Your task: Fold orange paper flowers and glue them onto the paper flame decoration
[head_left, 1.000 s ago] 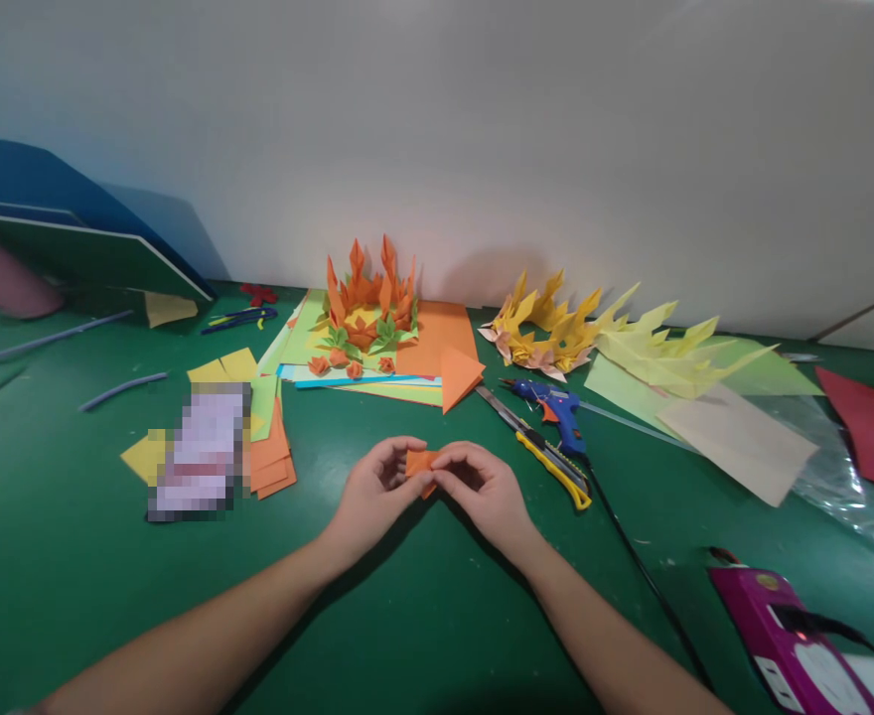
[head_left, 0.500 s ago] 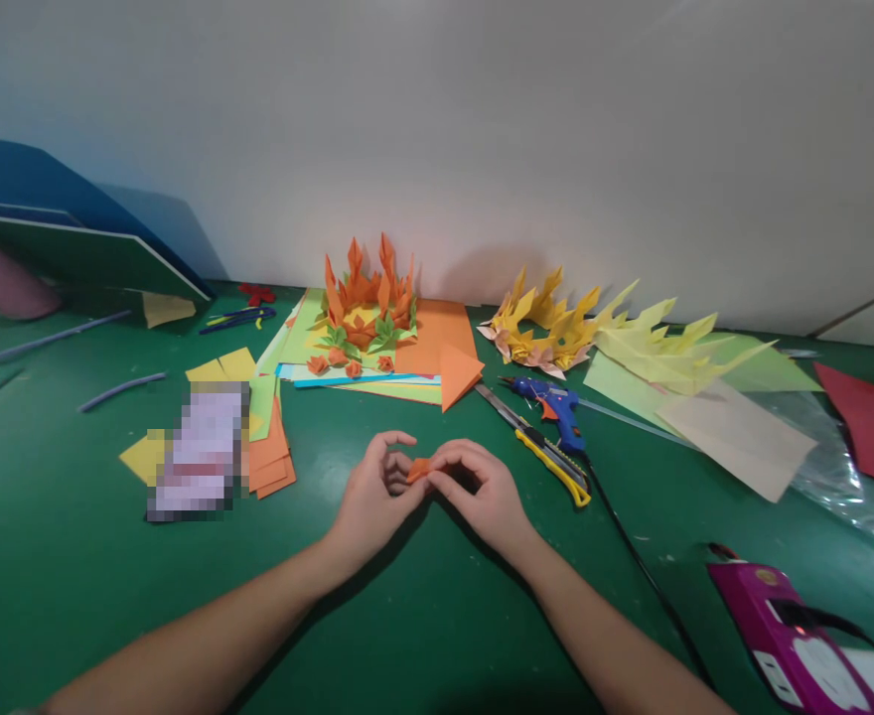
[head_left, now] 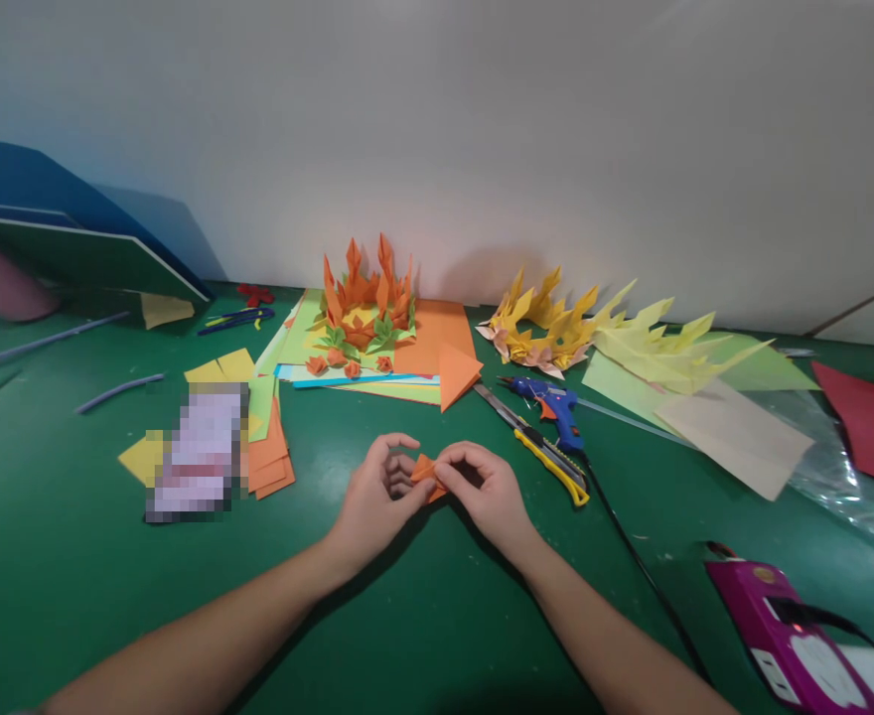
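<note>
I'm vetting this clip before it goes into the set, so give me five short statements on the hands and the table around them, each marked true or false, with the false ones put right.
1. The left hand and the right hand both hold the small orange paper. True.
2. The blue glue gun lies to the left of both hands. False: it lies to their right.
3. The yellow-handled cutter lies on the green table, in neither hand. True.
4. The orange paper crown stands directly on the bare table. False: it stands on coloured paper sheets.
5. A black plug sits in the magenta power strip. True.
</note>
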Motion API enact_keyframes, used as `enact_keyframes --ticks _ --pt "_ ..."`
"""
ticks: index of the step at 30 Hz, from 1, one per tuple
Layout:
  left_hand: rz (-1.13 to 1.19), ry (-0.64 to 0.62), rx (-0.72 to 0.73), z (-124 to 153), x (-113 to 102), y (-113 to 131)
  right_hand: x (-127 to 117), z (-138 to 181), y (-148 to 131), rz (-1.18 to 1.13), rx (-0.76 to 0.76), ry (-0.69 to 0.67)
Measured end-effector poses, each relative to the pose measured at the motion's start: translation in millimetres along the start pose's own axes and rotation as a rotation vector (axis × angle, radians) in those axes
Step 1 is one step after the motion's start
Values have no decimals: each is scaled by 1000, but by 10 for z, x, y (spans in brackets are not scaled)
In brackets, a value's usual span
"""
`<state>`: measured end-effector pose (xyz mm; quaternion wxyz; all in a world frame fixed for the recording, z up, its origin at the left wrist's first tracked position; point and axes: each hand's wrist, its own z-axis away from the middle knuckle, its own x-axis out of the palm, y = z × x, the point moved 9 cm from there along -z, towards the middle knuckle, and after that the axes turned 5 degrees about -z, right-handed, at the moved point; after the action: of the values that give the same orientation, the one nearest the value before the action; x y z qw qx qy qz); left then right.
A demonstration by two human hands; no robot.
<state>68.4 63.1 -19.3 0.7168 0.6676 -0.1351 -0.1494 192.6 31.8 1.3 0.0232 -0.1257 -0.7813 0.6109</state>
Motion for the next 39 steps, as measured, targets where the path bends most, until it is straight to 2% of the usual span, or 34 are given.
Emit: enact_keyframes --ticks 7,14,24,30,35,39 --pt "73 37 -81 -18 -27 -18 -18 42 -163 75 -197 48" --pt "129 54 -92 -28 -58 -24 2 86 -288 214 -332 47" --pt "81 21 -73 -9 -19 -25 9 86 -327 280 -352 50" --pt "115 19 -82 -27 -12 -37 18 162 -498 445 -535 104" --pt "199 30 -97 -43 -38 -54 107 218 -554 500 -661 -5" --pt "226 19 -88 -50 -51 -50 119 225 -548 500 -668 -30"
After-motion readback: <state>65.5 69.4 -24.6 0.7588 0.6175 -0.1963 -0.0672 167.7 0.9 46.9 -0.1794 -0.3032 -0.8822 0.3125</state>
